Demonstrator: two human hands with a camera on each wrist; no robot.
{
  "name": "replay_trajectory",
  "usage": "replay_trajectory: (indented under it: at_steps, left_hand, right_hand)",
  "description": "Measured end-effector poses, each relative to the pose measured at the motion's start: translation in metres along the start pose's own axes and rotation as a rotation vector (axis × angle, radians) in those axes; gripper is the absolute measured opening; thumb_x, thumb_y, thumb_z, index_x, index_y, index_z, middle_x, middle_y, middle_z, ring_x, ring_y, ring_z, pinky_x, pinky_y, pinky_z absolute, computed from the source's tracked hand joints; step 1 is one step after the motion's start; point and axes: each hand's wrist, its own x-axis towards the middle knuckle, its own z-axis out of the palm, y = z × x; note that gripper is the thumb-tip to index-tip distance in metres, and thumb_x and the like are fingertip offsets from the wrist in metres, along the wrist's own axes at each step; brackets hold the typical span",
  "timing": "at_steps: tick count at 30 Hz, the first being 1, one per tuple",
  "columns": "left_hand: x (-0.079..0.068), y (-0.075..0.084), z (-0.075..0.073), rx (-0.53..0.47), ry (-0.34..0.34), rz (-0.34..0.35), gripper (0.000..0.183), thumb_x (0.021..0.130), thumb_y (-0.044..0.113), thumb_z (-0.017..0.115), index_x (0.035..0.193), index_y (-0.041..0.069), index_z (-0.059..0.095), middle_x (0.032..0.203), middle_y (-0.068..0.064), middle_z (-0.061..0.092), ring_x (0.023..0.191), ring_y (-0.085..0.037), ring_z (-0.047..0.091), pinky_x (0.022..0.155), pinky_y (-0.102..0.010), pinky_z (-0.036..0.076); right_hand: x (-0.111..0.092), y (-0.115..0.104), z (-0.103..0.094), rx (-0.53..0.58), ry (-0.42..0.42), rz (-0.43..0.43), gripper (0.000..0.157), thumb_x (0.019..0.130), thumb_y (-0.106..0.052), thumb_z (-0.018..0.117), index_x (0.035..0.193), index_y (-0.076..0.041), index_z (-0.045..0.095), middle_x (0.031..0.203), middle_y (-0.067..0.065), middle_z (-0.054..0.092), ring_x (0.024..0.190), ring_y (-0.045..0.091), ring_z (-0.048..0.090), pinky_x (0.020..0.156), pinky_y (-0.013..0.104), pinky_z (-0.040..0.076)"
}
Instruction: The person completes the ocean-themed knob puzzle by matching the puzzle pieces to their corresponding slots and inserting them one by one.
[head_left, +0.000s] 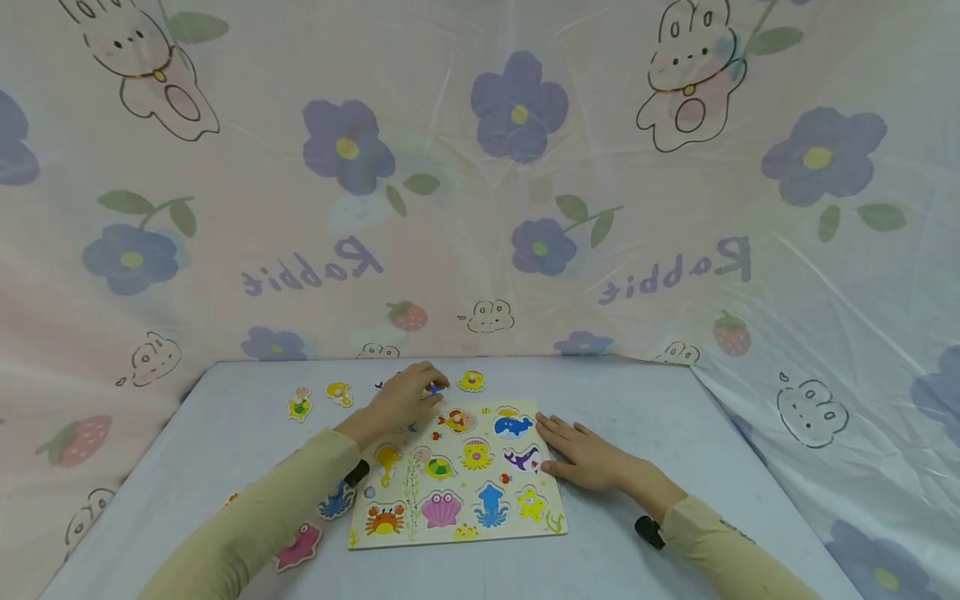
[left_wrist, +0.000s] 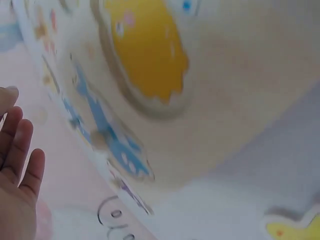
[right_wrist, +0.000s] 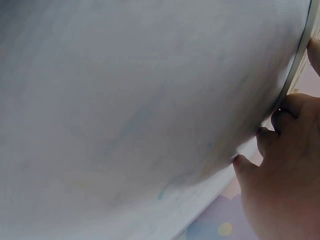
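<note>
A sea-animal puzzle board lies on the table. My left hand reaches over its far left corner, its fingers bent above a blue puzzle piece just past the far edge. In the left wrist view, the left hand has loosely bent fingers and no piece shows in it; a blue fish piece with a knob and a purple piece are nearby. Resting at the board's right edge is my right hand, fingers spread and fairly straight; its fingertips meet that edge in the right wrist view.
Beyond the board lies a yellow octopus piece. At the far left are a turtle piece and a yellow piece. A blue piece and a pink piece lie by the left sleeve. A patterned curtain hangs behind.
</note>
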Motion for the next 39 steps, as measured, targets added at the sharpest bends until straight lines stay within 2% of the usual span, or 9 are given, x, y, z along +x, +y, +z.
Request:
replay_trajectory:
  at_steps: [4, 8, 16, 24, 33, 39]
  left_hand:
    - [0.004, -0.010, -0.007, -0.008, 0.019, -0.058, 0.023, 0.089, 0.019, 0.067, 0.111, 0.018, 0.064, 0.106, 0.006, 0.058, 0.098, -0.018, 0.057, 0.084, -0.034, 0.048]
    - [0.008, -0.016, -0.011, -0.018, -0.001, -0.123, 0.022, 0.090, 0.022, 0.066, 0.112, 0.018, 0.064, 0.108, 0.004, 0.059, 0.097, -0.017, 0.056, 0.083, -0.036, 0.047]
    - [0.019, -0.026, -0.007, -0.008, -0.055, -0.191, 0.018, 0.091, 0.026, 0.064, 0.108, 0.018, 0.066, 0.104, 0.003, 0.060, 0.089, -0.012, 0.054, 0.080, -0.033, 0.046]
    - [0.025, -0.032, 0.002, -0.008, -0.100, -0.178, 0.018, 0.090, 0.019, 0.066, 0.107, 0.015, 0.065, 0.097, 0.003, 0.059, 0.085, -0.011, 0.055, 0.080, -0.033, 0.048]
    - [0.026, -0.033, 0.005, 0.008, -0.082, -0.121, 0.017, 0.090, 0.018, 0.066, 0.106, 0.013, 0.066, 0.096, 0.001, 0.060, 0.082, -0.011, 0.054, 0.078, -0.032, 0.048]
    - [0.029, -0.036, 0.006, 0.024, -0.095, -0.137, 0.013, 0.091, 0.020, 0.065, 0.104, 0.017, 0.067, 0.094, 0.005, 0.057, 0.082, -0.010, 0.053, 0.077, -0.030, 0.047]
  right_hand:
    - [0.000, 0.000, 0.000, -0.003, -0.006, 0.009, 0.075, 0.094, -0.061, 0.039, 0.152, -0.018, 0.018, 0.159, -0.003, 0.011, 0.145, 0.024, 0.010, 0.113, 0.054, 0.015]
    - [0.000, -0.001, -0.001, -0.002, -0.011, 0.010, 0.075, 0.094, -0.061, 0.038, 0.152, -0.018, 0.018, 0.159, -0.004, 0.010, 0.145, 0.024, 0.009, 0.113, 0.053, 0.014]
    - [0.001, 0.001, -0.002, 0.007, -0.006, 0.007, 0.073, 0.094, -0.058, 0.041, 0.152, -0.019, 0.018, 0.159, -0.005, 0.010, 0.145, 0.024, 0.010, 0.113, 0.053, 0.014]
    - [0.001, 0.002, 0.000, 0.018, -0.005, -0.005, 0.074, 0.095, -0.058, 0.041, 0.152, -0.018, 0.017, 0.159, -0.003, 0.010, 0.145, 0.025, 0.010, 0.113, 0.055, 0.014]
    - [-0.001, -0.001, 0.001, 0.011, -0.007, 0.012, 0.075, 0.094, -0.059, 0.041, 0.152, -0.019, 0.018, 0.159, -0.004, 0.010, 0.145, 0.024, 0.010, 0.113, 0.054, 0.013]
    - [0.000, 0.001, 0.001, 0.006, -0.004, 0.001, 0.074, 0.094, -0.059, 0.040, 0.152, -0.018, 0.018, 0.159, -0.004, 0.010, 0.145, 0.024, 0.010, 0.113, 0.054, 0.013]
